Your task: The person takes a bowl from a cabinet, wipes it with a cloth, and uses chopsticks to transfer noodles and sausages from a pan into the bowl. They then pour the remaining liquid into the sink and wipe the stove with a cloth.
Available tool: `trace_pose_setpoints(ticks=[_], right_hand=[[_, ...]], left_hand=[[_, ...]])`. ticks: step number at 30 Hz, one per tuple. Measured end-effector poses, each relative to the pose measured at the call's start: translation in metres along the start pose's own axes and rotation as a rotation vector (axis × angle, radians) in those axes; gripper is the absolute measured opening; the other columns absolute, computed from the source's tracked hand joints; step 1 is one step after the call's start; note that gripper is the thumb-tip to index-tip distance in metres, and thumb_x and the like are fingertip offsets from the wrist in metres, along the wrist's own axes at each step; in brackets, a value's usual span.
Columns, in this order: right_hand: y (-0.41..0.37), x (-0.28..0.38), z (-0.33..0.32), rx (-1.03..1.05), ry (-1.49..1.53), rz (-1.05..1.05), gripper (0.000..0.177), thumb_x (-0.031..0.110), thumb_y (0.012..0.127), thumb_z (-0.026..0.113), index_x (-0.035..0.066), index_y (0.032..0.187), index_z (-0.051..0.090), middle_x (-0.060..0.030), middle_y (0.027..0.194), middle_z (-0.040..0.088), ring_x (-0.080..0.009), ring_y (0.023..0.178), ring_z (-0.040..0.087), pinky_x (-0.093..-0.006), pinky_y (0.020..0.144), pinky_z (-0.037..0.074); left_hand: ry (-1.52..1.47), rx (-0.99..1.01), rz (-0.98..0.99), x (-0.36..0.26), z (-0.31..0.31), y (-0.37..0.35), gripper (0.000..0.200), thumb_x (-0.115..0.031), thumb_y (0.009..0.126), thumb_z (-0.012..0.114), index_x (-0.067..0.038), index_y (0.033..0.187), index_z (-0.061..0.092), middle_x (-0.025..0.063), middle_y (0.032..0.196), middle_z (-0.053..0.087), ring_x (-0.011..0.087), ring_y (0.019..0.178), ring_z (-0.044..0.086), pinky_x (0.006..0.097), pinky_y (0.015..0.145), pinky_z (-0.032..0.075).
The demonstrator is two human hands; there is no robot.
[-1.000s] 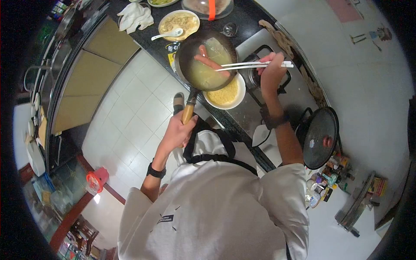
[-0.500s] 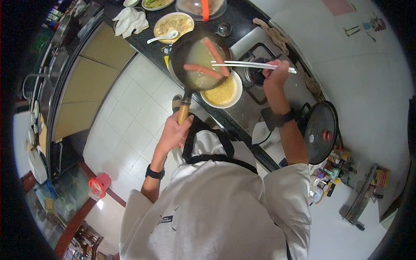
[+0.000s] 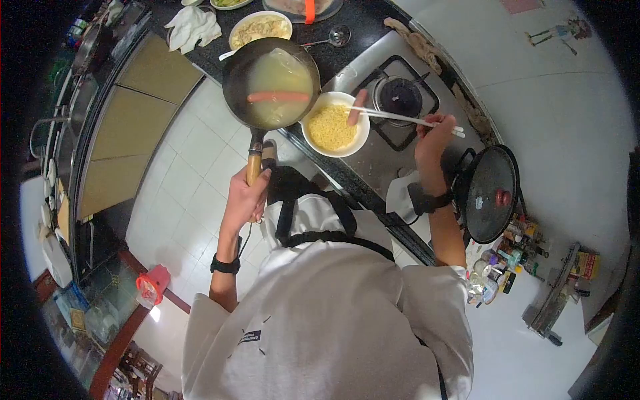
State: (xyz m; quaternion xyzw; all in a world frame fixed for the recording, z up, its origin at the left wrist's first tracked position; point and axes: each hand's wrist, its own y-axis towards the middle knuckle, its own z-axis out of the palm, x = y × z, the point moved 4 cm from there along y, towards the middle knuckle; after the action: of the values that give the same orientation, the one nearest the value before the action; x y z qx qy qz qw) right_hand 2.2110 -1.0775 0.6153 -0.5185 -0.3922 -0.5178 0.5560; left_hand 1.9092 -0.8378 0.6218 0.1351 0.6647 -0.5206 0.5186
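My left hand (image 3: 247, 195) is wrapped round the wooden handle of a dark frying pan (image 3: 235, 73). Pale broth fills the pan, with one pink sausage (image 3: 277, 97) lying across it and a pale sheet-like piece at the far side. In my right hand (image 3: 437, 137), closed fingers hold a pair of white chopsticks (image 3: 400, 118). Their tips grip a second sausage (image 3: 357, 109), which overlaps the right rim of a white bowl (image 3: 363, 137). Crumbly yellow noodles (image 3: 331, 127) fill that bowl, close to the right of the pan.
A gas burner (image 3: 398, 98) lies right of the bowl. Behind the pan are a plate of pale food (image 3: 261, 28), a ladle (image 3: 339, 36) and a white cloth (image 3: 193, 29). A lidded black wok (image 3: 492, 193) stands at the right. White tiles (image 3: 180, 167) cover the floor.
My right hand has carried one sausage out of the pan to the right, over the bowl's edge. The pan has shifted left, and the other sausage now lies level in the broth.
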Motion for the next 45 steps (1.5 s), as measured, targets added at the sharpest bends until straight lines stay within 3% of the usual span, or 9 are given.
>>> trace_pose_setpoints(ticks=[13, 17, 20, 22, 30, 33, 35, 41, 45], right_hand=[[-0.046, 0.013, 0.005, 0.322, -0.397, -0.176, 0.046, 0.040, 0.095, 0.034, 0.009, 0.064, 0.045, -0.0005, 0.052, 0.044, -0.0095, 0.045, 0.042, -0.0254, 0.042, 0.031], [-0.040, 0.040, -0.002, 0.429, -0.362, -0.224, 0.048, 0.045, 0.094, 0.031, 0.009, 0.065, 0.045, -0.0004, 0.055, 0.043, -0.0091, 0.050, 0.042, -0.0234, 0.045, 0.030], [-0.055, 0.077, 0.031, 0.536, -0.093, -0.135, 0.048, 0.047, 0.091, 0.030, 0.010, 0.066, 0.045, -0.0009, 0.061, 0.045, -0.0101, 0.054, 0.042, -0.0224, 0.049, 0.029], [-0.065, 0.090, 0.058, 0.681, -0.298, -0.525, 0.050, 0.049, 0.092, 0.028, 0.008, 0.068, 0.046, -0.0036, 0.065, 0.046, -0.0131, 0.057, 0.045, -0.0254, 0.051, 0.033], [-0.081, 0.063, 0.120, 0.988, -0.506, -0.655, 0.049, 0.037, 0.099, 0.024, 0.004, 0.072, 0.048, -0.0099, 0.064, 0.048, -0.0206, 0.057, 0.049, -0.0320, 0.055, 0.040], [-0.076, 0.042, 0.118, 0.893, -0.520, -0.721, 0.051, 0.038, 0.099, 0.026, 0.003, 0.070, 0.049, -0.0087, 0.060, 0.049, -0.0191, 0.052, 0.047, -0.0307, 0.052, 0.038], [-0.061, 0.030, 0.108, 0.619, -0.272, -0.539, 0.054, 0.041, 0.098, 0.025, 0.006, 0.064, 0.047, -0.0045, 0.057, 0.046, -0.0120, 0.048, 0.040, -0.0250, 0.045, 0.030], [-0.038, -0.009, 0.085, 0.225, 0.007, -0.067, 0.053, 0.045, 0.096, 0.026, 0.010, 0.058, 0.040, -0.0029, 0.054, 0.044, -0.0135, 0.046, 0.039, -0.0267, 0.046, 0.034], [-0.032, -0.030, 0.070, 0.118, 0.192, 0.092, 0.045, 0.043, 0.092, 0.032, 0.012, 0.059, 0.038, -0.0015, 0.056, 0.042, -0.0149, 0.049, 0.040, -0.0270, 0.047, 0.034]], left_hand=[[-0.020, -0.004, -0.003, 0.002, 0.001, 0.000, 0.023, -0.019, 0.091, 0.055, -0.005, 0.078, 0.042, -0.0028, 0.044, 0.038, 0.0061, 0.028, 0.033, 0.0229, 0.026, 0.029], [0.003, -0.007, -0.041, 0.004, 0.005, -0.001, 0.022, -0.017, 0.091, 0.054, -0.004, 0.078, 0.043, -0.0025, 0.044, 0.039, 0.0064, 0.027, 0.033, 0.0230, 0.026, 0.029], [0.000, 0.019, -0.039, 0.000, 0.009, -0.003, 0.022, -0.017, 0.090, 0.055, -0.004, 0.077, 0.043, -0.0019, 0.044, 0.039, 0.0066, 0.028, 0.034, 0.0232, 0.026, 0.029], [0.024, 0.048, -0.075, 0.001, 0.012, -0.005, 0.021, -0.017, 0.091, 0.054, -0.004, 0.079, 0.042, -0.0013, 0.044, 0.042, 0.0076, 0.029, 0.037, 0.0244, 0.028, 0.029], [0.049, 0.092, -0.099, 0.006, 0.020, -0.006, 0.022, -0.019, 0.091, 0.055, -0.004, 0.080, 0.043, -0.0014, 0.044, 0.042, 0.0078, 0.030, 0.039, 0.0245, 0.028, 0.029], [0.072, 0.106, -0.070, 0.003, 0.024, -0.009, 0.022, -0.018, 0.091, 0.055, -0.002, 0.081, 0.044, -0.0016, 0.044, 0.043, 0.0073, 0.029, 0.038, 0.0238, 0.027, 0.030], [0.085, 0.106, -0.092, 0.001, 0.026, -0.011, 0.022, -0.019, 0.091, 0.055, -0.001, 0.082, 0.044, -0.0014, 0.044, 0.043, 0.0074, 0.029, 0.039, 0.0238, 0.028, 0.030], [0.075, 0.134, -0.085, 0.001, 0.030, -0.014, 0.021, -0.019, 0.091, 0.056, -0.002, 0.084, 0.045, -0.0010, 0.044, 0.043, 0.0086, 0.031, 0.040, 0.0248, 0.029, 0.032], [0.090, 0.125, -0.084, 0.000, 0.031, -0.014, 0.021, -0.018, 0.091, 0.056, -0.002, 0.084, 0.045, -0.0006, 0.044, 0.043, 0.0087, 0.031, 0.041, 0.0249, 0.029, 0.032]])
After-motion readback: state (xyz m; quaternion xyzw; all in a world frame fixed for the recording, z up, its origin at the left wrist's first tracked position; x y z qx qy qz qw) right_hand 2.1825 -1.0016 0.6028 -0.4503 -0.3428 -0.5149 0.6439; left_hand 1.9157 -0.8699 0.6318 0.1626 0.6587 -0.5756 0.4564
